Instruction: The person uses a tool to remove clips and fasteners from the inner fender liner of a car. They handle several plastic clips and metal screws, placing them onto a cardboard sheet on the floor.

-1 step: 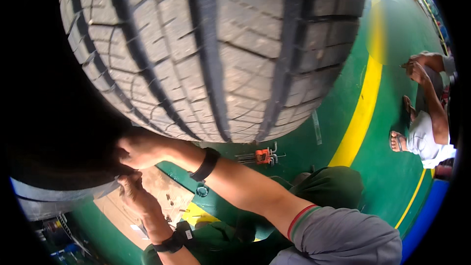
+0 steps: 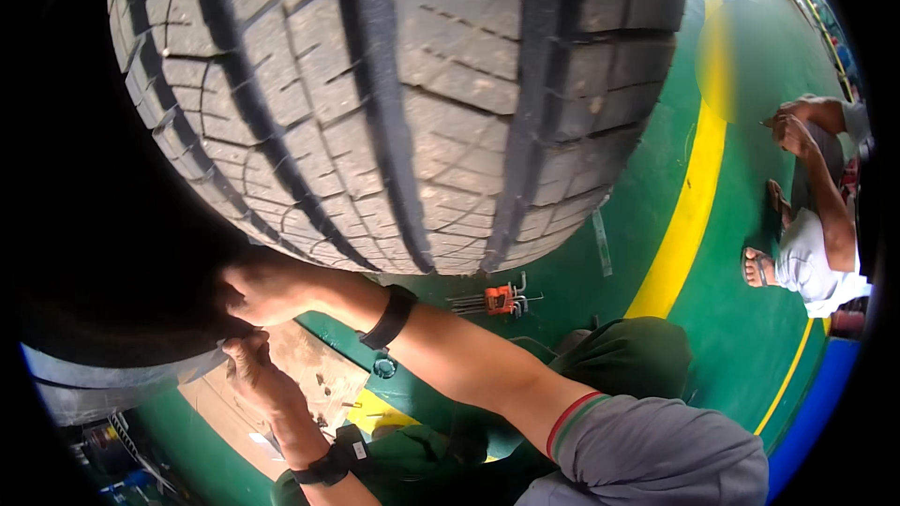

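Observation:
A large worn tyre (image 2: 441, 103) fills the upper middle, with a dark wheel-well space to its left. My right hand (image 2: 253, 295) reaches in below the tyre, its fingers curled in the shadow; what they hold is hidden. Just below it, my left hand (image 2: 251, 370) pinches the edge of a curved grey panel (image 2: 94, 384) at the dark opening. Each of my wrists has a black band.
On the green floor lie an orange hex-key set (image 2: 499, 300), cardboard (image 2: 216, 426) with small loose parts, and a small round cap (image 2: 383, 366). Another person (image 2: 816, 253) sits at the right beside a yellow floor line (image 2: 680, 234), hands raised together.
The tyre sits slightly further left in the picture, as the view has shifted a little. Both my hands remain in the same places.

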A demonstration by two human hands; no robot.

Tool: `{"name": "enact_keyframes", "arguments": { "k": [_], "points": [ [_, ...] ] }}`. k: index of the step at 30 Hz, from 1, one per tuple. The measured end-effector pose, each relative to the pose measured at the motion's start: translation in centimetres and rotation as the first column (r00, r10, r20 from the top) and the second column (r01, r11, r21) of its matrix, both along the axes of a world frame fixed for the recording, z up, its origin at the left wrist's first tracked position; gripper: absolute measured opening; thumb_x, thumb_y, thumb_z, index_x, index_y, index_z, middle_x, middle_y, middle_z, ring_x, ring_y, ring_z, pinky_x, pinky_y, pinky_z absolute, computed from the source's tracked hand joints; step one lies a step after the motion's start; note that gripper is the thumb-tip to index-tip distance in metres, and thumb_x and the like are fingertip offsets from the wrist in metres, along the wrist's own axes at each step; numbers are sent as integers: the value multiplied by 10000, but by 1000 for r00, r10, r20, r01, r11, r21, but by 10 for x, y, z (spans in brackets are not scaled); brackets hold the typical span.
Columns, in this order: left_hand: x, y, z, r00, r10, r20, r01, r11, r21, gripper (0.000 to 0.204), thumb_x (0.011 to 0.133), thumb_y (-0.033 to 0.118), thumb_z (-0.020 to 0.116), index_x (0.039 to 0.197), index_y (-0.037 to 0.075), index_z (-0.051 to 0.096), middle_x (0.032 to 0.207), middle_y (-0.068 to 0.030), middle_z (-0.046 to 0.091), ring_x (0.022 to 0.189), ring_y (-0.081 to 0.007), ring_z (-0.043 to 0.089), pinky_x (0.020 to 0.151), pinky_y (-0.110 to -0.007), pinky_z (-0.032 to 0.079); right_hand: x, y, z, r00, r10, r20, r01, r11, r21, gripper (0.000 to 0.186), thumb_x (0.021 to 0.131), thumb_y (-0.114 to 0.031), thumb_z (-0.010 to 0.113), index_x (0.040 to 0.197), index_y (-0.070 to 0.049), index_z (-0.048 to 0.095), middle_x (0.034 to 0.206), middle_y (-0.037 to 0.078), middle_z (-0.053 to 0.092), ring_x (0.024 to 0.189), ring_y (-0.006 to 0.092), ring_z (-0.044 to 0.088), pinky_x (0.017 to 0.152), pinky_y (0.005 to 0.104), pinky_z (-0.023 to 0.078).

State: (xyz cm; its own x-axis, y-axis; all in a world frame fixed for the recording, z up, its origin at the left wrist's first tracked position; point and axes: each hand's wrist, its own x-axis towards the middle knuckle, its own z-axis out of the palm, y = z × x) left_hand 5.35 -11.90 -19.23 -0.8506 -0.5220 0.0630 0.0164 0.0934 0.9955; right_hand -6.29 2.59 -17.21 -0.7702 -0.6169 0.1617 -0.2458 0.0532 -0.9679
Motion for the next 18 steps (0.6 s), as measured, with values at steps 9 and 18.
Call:
{"name": "enact_keyframes", "arguments": {
  "k": [9,18],
  "points": [
    [-2,-9,-4,999,34,22,-33,998,-51,600,965,519,551,817,-57,628,830,-85,609,848,-191,559,902,-371,464,-12,-36,-33,864,59,-500,24,987,158,195,887,-146,521,960,-32,661,907,184,657,851,322,653,768,404,542],
    [-3,12,7,997,78,19,-78,996,32,494,876,492,694,746,18,642,762,-64,649,780,-163,569,788,-301,442,-3,6,-3,997,16,-76,-16,1000,3,234,960,-234,536,1021,-27,629,892,209,658,826,357,652,733,435,516]
  ]
}}
